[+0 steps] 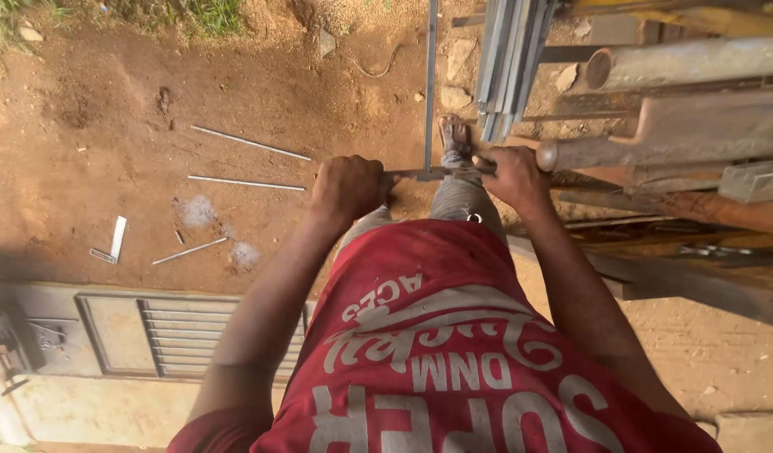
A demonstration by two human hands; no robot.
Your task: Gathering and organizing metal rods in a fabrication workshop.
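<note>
- Red shirt [453,352] with white lettering fills the bottom of the view, closest to the camera, with both bare forearms reaching forward from it.
- Left hand [348,189] is clenched around one end of a short metal bar [428,174] that lies crosswise in front of the body.
- Right hand [514,178] is clenched on the other end of the same bar, knuckles up.
- A long thin metal strip [431,84] stands at a right angle to the bar, meets it between the two hands and runs away toward the top edge of the view.
- Below the bar, a leg in grey trousers [458,197] stretches forward, and a foot in a sandal [454,134] rests on the ground just beside the strip.
- To the right, a bundle of grey metal profiles [508,63] leans near the strip; beyond it lie rusty pipes [688,63] and weathered wooden beams [705,126], stacked close together.
- Reddish dirt ground [109,126] spreads to the left, with several thin metal rods [250,143] lying well apart from the hands.
- A small flat white offcut [118,237] lies near the rods, and pale patches of dust [199,210] mark the soil.
- At lower left, a grey metal frame with slats [164,335] lies flat against a concrete edge.
</note>
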